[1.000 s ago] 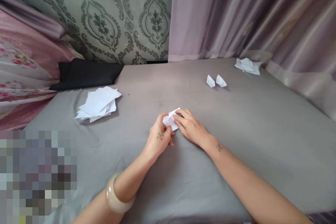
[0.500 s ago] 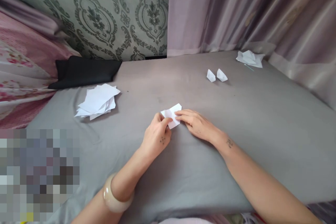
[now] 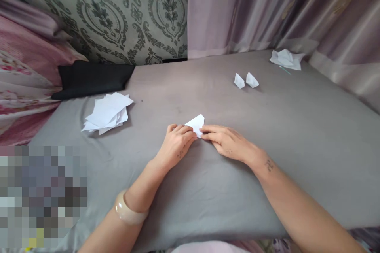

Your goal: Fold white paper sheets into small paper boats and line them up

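Between my hands, on the grey cloth-covered surface (image 3: 208,189), lies a folded piece of white paper (image 3: 197,123). My left hand (image 3: 177,141) covers its lower left part, with the fingers bent over and closed on the fold. From the other side my right hand (image 3: 230,142) pinches the paper's right edge between thumb and fingertips. The underside of the paper and part of my left thumb are hidden.
A stack of white paper sheets (image 3: 108,112) lies at left, near a folded black cloth (image 3: 96,77). Two small folded paper shapes (image 3: 252,80) stand at the back right. Farther right lie more white papers (image 3: 286,59) beside a thin greenish stick (image 3: 285,70). Curtains (image 3: 213,12) hang behind.
My left hand has turned over the paper, its fingers now across the lower edge. The paper's lower part is folded up, so less of it shows. My right hand stays at the right edge.
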The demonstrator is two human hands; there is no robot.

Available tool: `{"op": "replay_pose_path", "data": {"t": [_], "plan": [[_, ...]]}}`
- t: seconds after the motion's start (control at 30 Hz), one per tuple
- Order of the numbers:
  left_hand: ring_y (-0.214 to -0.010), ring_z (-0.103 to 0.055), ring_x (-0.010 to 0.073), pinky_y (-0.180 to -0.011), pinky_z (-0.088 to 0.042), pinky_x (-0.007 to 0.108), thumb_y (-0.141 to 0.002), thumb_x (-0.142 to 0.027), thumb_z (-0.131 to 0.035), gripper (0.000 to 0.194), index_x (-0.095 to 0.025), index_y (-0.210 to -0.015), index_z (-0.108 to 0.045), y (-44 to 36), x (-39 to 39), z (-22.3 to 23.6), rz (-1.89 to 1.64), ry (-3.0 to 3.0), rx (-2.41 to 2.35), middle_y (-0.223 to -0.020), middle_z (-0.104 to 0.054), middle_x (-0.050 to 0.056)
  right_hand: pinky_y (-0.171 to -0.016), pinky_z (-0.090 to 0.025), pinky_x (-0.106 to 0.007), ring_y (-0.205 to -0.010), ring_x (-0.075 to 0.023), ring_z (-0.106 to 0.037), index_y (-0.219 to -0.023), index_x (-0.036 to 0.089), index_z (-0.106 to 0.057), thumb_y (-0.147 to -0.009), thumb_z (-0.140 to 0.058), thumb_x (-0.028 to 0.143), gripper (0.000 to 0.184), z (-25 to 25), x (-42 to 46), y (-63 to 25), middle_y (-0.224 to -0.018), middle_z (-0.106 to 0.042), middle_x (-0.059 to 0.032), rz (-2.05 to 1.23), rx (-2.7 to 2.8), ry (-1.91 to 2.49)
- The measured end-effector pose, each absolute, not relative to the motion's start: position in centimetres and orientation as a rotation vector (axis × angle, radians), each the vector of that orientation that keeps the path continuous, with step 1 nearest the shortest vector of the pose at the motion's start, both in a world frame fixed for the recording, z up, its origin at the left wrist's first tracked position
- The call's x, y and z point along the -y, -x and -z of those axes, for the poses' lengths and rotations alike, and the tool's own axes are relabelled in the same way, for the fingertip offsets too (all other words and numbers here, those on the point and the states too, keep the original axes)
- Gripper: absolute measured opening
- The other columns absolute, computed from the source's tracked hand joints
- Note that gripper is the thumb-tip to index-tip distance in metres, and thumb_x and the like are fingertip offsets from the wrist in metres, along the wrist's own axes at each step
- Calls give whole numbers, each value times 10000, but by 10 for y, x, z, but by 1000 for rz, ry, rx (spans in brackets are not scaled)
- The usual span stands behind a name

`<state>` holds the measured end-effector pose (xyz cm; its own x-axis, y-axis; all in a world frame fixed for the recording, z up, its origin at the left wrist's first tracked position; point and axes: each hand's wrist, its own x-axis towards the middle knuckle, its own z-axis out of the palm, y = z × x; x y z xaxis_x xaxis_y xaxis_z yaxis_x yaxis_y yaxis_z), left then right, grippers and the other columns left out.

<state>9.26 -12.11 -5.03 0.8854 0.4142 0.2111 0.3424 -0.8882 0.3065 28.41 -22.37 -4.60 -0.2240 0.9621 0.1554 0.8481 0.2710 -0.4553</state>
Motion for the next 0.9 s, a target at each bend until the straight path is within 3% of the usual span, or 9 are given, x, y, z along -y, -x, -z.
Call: {"op": "replay_pose_path", "data": {"t": [0.27, 0.73, 0.9], "plan": [[-906, -585, 171, -829, -325, 328, -952, -308, -439, 224, -214, -914, -639, -99, 116, 49, -330, -2643, -731, -992, -664, 26, -926, -507, -310, -1075, -181, -627, -1115, 294, -678, -832, -420, 27, 467, 38, 226, -288, -1335, -558, 36, -544, 2095, 1671], [-769, -585, 190, -677, -316, 309, -894, -279, -469, 191, -189, -806, -613, -116, 102, 36, -48, -2584, -869, -847, -656, 36, -926, -505, -328, -1091, -192, -616, -1124, 275, -676, -822, -406, 50, 463, 40, 226, -289, -1358, -536, 40, -627, 2037, 1701], [-760, -579, 187, -657, -321, 298, -873, -280, -490, 171, -189, -786, -605, -116, 101, 38, -55, -2529, -872, -839, -654, 32, -931, -492, -306, -1122, -181, -596, -1149, 272, -652, -785, -381, -11, 535, 37, 225, -289, -1338, -556, 35, -637, 2021, 1685]]}}
